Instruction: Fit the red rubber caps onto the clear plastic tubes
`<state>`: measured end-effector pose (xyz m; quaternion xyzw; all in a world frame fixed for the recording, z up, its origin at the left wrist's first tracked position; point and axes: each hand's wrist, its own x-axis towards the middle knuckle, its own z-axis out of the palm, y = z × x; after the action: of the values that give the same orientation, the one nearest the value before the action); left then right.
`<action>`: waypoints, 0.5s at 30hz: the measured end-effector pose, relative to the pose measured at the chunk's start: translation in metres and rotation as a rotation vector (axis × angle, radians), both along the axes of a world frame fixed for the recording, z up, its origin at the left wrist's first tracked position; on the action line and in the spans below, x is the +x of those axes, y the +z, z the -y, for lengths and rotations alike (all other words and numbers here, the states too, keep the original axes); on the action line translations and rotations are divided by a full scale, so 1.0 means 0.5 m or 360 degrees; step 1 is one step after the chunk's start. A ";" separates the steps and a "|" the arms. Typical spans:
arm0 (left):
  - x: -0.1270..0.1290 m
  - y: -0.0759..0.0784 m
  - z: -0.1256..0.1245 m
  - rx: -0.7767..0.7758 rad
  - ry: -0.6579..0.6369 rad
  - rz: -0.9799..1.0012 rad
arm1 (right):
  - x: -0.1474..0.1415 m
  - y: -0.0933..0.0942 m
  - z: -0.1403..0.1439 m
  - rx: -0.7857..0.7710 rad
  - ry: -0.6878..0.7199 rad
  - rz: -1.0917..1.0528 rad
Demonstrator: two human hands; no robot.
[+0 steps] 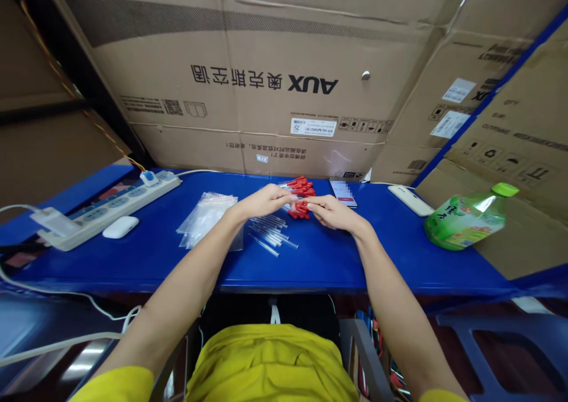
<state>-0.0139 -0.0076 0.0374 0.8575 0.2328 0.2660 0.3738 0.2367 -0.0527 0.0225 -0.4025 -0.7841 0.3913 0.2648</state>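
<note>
In the head view both bare hands meet over the middle of a blue table (337,260), fingertips almost touching each other. The left hand (261,201) is curled with its fingers pinched together near the thumb, and a thin clear tube seems to run between the two hands, though it is too small to say for certain which hand grips it. The right hand (331,211) is also loosely closed, its fingertips pressed onto a red cap (305,206) at the edge of a heap of red caps (300,187) that lies just behind the hands. Just below the left hand a cluster of clear tubes (270,232) lies flat on the table, fanned out toward the near edge. To the left of these sits a stack of small clear plastic bags (206,217). Further left are a white power strip (110,207) and a white mouse (120,227). Behind the caps lies a phone (343,191), to its right a white remote (410,200), and at the far right a green bottle (465,217) on its side against cardboard boxes (266,77)
</note>
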 end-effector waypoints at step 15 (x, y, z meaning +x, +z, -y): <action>0.068 -0.058 -0.004 -0.0311 0.0468 0.0656 | -0.018 -0.010 -0.002 -0.0083 -0.0101 -0.0199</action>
<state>0.0201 -0.0055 0.0086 0.7021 0.2982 0.4627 0.4516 0.2276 -0.0514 0.0175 -0.4086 -0.7423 0.4274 0.3150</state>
